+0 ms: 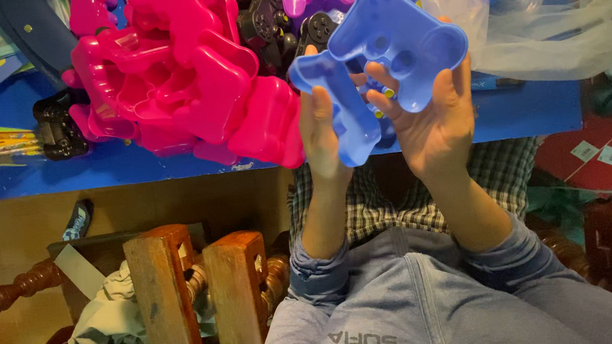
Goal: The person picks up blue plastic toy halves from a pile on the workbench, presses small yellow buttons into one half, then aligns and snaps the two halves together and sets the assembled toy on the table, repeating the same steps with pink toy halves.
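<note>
Sleeves: my grey-blue sweatshirt sleeves [402, 309] lie closest below, pushed back from both wrists.
Left hand: my left hand [320, 131] has its fingers [321, 106] extended flat against the lower lobe of the blue controller shell [384, 51], thumb hidden behind; it supports the part.
Right hand: my right hand [428, 124] is curled, fingertips [383, 80] pressing into the hollow face, thumb [447, 90] hooked over the right edge; firm hold.
Blue controller shell: clamped between both hands, hollow side toward me, tilted, raised above the blue table [531, 109].
Pink shells: a heap of pink controller shells [185, 80] lies just left of my left fingers, touching the table.
Black controllers: black controllers [266, 17] sit beyond my fingertips, behind the pink heap.
Plastic bag: a clear plastic bag [546, 19] lies right of my right fingers.
Wooden chair: a wooden chair [200, 294] stands below left of my left wrist.
</note>
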